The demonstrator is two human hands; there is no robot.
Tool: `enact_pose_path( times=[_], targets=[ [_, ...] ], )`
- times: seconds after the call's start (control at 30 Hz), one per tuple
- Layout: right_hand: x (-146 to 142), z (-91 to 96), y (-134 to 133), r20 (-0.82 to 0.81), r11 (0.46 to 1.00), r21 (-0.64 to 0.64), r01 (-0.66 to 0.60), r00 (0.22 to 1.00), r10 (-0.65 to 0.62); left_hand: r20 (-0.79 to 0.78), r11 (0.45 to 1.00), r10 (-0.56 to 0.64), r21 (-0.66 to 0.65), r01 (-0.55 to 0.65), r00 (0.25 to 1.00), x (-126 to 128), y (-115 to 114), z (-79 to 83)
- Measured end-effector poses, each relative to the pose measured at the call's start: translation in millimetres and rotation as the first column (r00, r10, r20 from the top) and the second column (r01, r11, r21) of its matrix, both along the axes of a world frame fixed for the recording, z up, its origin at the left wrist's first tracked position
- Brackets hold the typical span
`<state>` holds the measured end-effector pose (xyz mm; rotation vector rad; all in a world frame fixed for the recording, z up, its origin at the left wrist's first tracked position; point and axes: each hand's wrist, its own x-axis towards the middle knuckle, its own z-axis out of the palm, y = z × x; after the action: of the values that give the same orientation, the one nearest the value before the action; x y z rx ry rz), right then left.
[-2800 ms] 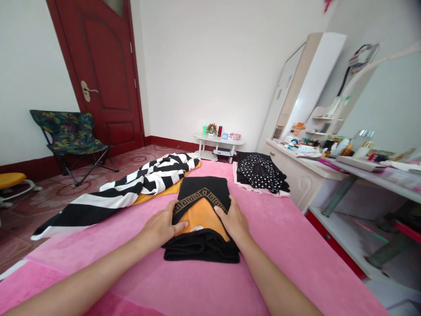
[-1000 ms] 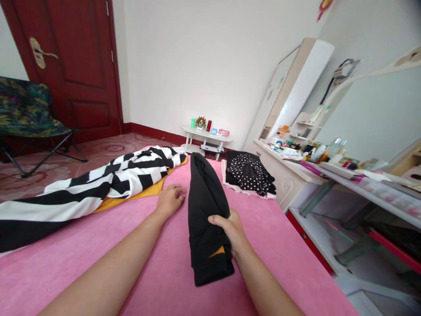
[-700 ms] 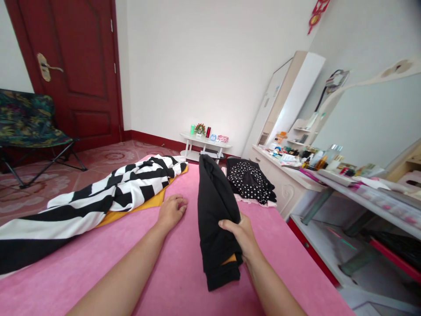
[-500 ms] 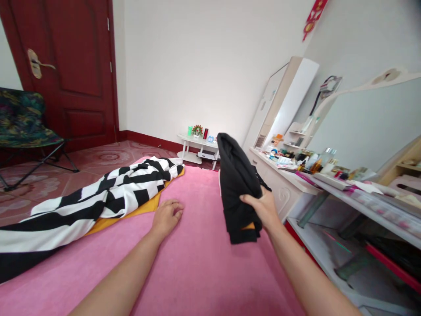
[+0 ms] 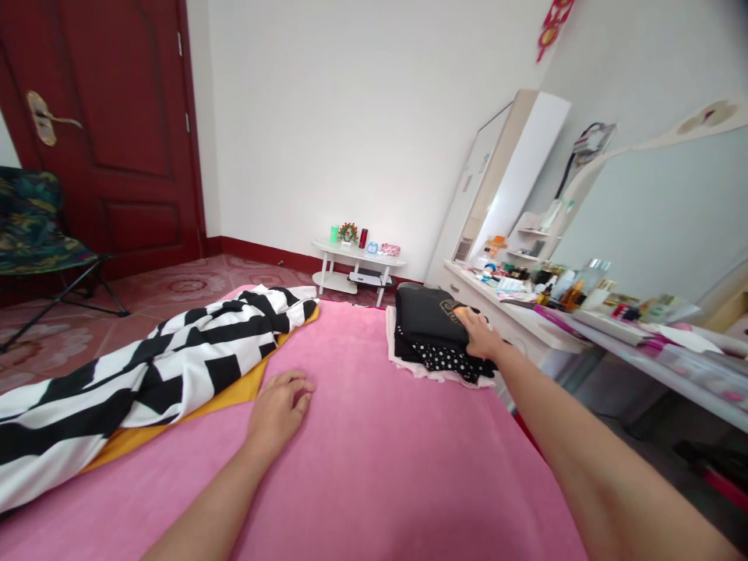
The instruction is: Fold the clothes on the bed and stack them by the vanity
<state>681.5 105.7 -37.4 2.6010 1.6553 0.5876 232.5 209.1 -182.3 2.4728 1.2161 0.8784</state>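
Black top, folded, now flat on the spotted black cloth, with pale pink cloth beneath, at the far right of the pink bed, near the dresser. Half a second ago, upright in the air in the right hand, screening most of the spotted black cloth; now down, with the gold pattern in sight. Seems borne from below rather than by the grip, so apparently one more folded piece on the others. Long axis probably left to right across the view, though hard to judge with the right end partly covered; patterned end pointing right, toward the dresser, plain edge to the left. Right hand curled down over the patterned end; pinching or merely resting, cannot tell. Left hand lying on the bed, loosely curled, not pinching anything, just beside the yellow cloth under the striped clothing.
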Motion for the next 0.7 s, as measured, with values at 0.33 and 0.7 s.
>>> enact_pose_path(
  times=[0.33, 0.7],
  targets=[
    [-45, -15.6, 30, -0.050, 0.984, 0.173, -0.051, 0.997, 0.060, -0.041, 0.999, 0.002, 0.051, 0.000, 0.999, 4, -2, -1.0],
    [-54, -32.7, 17, -0.164, 0.939, 0.082, -0.334, 0.925, 0.344, -0.006, 0.999, -0.012, 0.048, 0.012, 1.000, 3, -3, 1.8]
  ],
)
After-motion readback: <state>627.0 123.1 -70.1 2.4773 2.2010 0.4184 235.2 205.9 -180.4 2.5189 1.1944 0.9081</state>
